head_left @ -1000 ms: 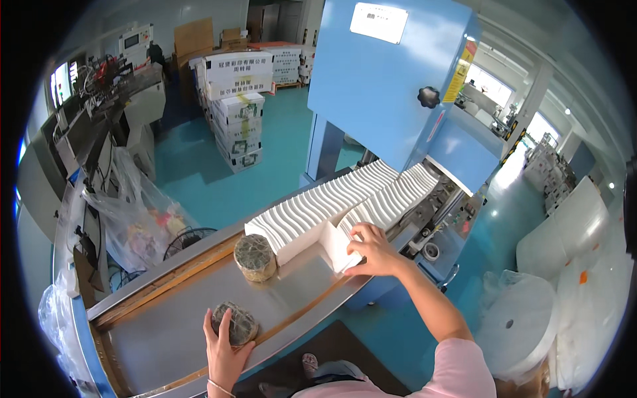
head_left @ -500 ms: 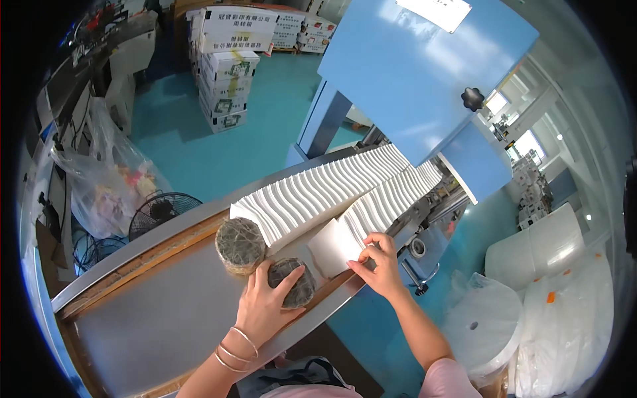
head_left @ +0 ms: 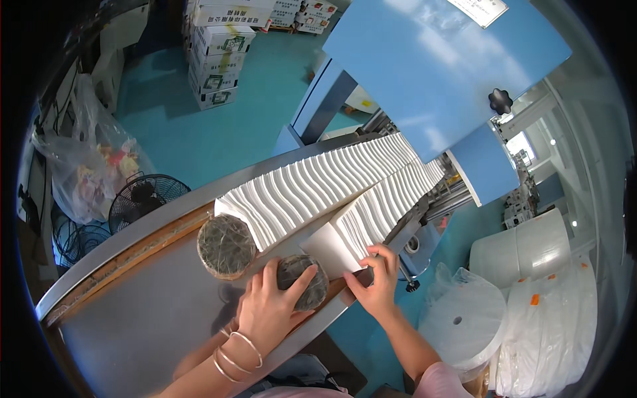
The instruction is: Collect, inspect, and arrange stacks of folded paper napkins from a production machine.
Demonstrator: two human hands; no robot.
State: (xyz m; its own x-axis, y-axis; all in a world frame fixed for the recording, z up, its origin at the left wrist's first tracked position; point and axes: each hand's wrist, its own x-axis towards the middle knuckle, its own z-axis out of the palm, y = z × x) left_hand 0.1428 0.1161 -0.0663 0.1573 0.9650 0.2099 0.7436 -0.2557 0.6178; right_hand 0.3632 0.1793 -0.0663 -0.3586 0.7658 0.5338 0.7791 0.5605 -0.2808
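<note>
Two rows of white folded paper sheets stand on edge along a metal conveyor table. A round, dark block wrapped in clear film (head_left: pixel 226 247) rests against the near end of the left row (head_left: pixel 292 196). My left hand (head_left: pixel 269 306) has its thumb and fingers around a second wrapped round block (head_left: pixel 304 283), just short of the right row's end. With thumb and bent fingers, my right hand (head_left: pixel 375 282) grips the near right corner of the right row of folded paper (head_left: pixel 371 219). Its exact hold is partly hidden.
A large blue machine housing (head_left: pixel 438 73) with a black knob (head_left: pixel 500 101) stands over the far end of the rows. Wooden strips (head_left: pixel 133 265) edge the table (head_left: pixel 152 318). A black fan (head_left: pixel 142 196) and stacked cartons (head_left: pixel 215 69) are left; big white rolls (head_left: pixel 547 331) are right.
My left hand has moved the wrapped block rightward, away from the other block and closer to the right row's end. My right hand stays at that row's corner. The whole view has shifted.
</note>
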